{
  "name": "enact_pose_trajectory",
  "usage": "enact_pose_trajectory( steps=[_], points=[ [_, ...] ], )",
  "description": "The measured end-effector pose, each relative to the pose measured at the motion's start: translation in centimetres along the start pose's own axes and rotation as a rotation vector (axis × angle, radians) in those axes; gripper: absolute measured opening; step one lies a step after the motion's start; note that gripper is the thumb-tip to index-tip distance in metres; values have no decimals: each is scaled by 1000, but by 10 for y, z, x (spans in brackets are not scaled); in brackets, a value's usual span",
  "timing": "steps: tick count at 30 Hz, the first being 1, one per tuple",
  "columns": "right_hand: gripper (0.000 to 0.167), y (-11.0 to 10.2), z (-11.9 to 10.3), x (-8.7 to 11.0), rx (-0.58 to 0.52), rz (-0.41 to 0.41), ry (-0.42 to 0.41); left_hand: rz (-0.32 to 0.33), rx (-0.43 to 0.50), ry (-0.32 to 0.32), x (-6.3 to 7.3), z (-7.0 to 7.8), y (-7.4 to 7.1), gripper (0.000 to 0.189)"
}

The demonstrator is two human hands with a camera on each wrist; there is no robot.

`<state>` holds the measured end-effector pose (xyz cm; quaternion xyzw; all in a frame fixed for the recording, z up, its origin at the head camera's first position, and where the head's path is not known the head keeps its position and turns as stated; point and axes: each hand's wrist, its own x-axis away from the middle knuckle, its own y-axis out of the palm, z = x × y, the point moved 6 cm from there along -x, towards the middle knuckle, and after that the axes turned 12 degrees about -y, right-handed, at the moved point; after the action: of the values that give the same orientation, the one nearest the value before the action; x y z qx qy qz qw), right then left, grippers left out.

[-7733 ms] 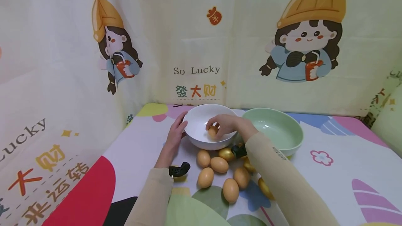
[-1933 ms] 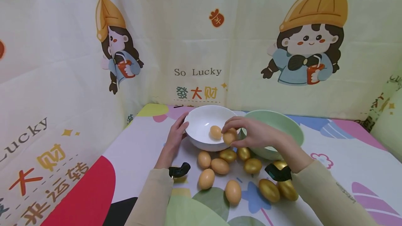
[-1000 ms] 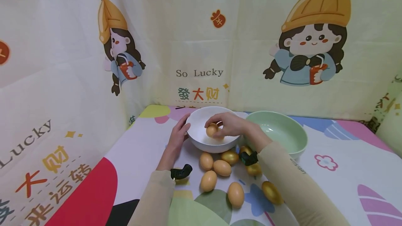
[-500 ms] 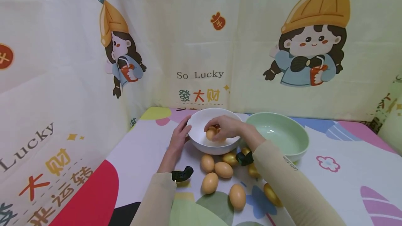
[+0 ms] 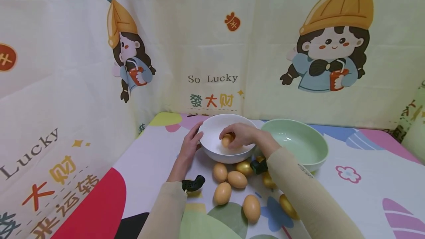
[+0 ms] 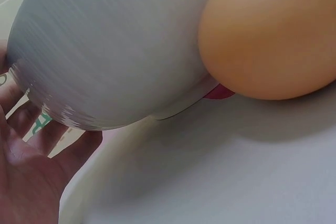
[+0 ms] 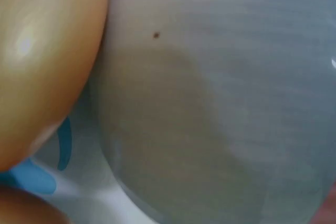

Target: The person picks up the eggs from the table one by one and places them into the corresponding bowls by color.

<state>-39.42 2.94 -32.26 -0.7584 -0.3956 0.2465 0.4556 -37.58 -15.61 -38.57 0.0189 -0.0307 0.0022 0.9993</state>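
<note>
My left hand (image 5: 189, 146) holds the left side of a white bowl (image 5: 212, 152), thumb at the rim. In the left wrist view its fingers (image 6: 79, 153) lie spread along the bowl's outer wall. Inside the bowl, my right hand (image 5: 244, 135) pinches a brown egg (image 5: 227, 140) low near the bottom. The hand covers part of the bowl's inside. Several brown eggs (image 5: 251, 208) lie on the table in front of the bowl. Close by, partly behind the right wrist and sleeve, are several gold eggs (image 5: 244, 168).
A light green bowl (image 5: 295, 139) stands just right of the white one, partly behind the right forearm. A patterned cloth (image 5: 358, 158) covers the table. Behind it hangs a printed curtain (image 5: 265, 95). Black cameras (image 5: 193, 183) sit on both wrists.
My right hand has carried a brown egg from over the white bowl's right rim down inside it. Compared with the oldest frame, one brown egg has left the table. The left hand stays put.
</note>
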Motion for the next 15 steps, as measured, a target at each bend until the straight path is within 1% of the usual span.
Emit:
enact_pose_trajectory(
  steps=[8,15],
  points=[
    [32,5,3,-8,13,-46,45,-2,-4,0,-1,-1,1,52],
    [32,9,4,-12,55,-89,36,-8,3,9,-1,0,1,51]
  ],
)
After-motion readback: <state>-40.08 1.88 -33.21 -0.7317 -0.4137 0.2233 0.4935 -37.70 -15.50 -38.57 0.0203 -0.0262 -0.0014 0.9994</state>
